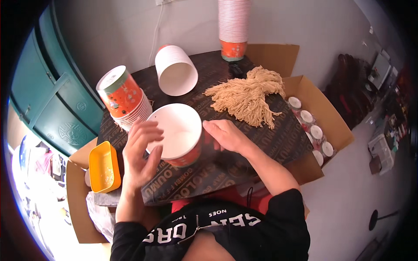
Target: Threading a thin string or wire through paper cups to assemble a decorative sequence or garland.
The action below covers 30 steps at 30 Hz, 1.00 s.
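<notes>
Yellow tray (104,167) sits off the bench's (261,143) left edge, in a cardboard box. Stack of orange cups (126,98) lies tipped at the left edge; another white-sided stack (176,69) lies behind it. Left hand (141,152) is open, fingers spread against the rim of the paper bowl (178,135) near the front edge. Right hand (226,135) cups the bowl's right side, loosely curled. Noodle pile (248,98) lies right of centre; lidded jars (313,130) line the box at the right edge. Looks like the bowl is being steadied, empty; next move likely needs one hand free for the noodles.
</notes>
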### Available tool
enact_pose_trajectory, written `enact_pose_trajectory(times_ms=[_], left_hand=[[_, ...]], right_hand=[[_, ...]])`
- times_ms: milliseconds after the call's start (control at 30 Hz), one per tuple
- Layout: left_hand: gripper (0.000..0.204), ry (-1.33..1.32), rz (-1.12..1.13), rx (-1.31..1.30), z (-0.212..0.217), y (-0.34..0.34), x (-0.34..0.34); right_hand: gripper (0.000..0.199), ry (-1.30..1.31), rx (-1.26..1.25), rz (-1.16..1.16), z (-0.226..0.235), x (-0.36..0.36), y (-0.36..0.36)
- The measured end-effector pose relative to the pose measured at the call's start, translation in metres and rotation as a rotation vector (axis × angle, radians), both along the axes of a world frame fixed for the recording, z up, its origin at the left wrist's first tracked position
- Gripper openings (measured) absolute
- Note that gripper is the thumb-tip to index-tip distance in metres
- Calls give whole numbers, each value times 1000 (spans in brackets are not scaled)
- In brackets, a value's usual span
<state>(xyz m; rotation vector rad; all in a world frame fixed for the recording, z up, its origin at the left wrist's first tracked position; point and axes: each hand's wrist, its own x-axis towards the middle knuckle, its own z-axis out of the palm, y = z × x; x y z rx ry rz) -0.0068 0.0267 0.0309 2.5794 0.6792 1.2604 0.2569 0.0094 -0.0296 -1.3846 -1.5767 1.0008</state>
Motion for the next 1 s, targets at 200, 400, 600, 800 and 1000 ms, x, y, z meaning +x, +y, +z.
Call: enact_pose_trajectory(times_ms=[200, 400, 600, 800, 1000], left_hand=[[12, -170, -39, 3, -22, -28, -25], [21, -318, -48, -35, -41, -39, -30], [19, -310, -119, -81, -46, -42, -12], [18, -297, -174, -102, -47, -47, -9], [17, -297, -167, -106, -46, -52, -15]], right_hand=[[11, 17, 138, -509, -62, 92, -30], [10, -255, 228, -747, -87, 171, -32], [18, -322, 298, -630, -82, 155, 2], [28, -691, 30, -743, -76, 145, 27], [22, -412, 40, -686, -78, 142, 13]])
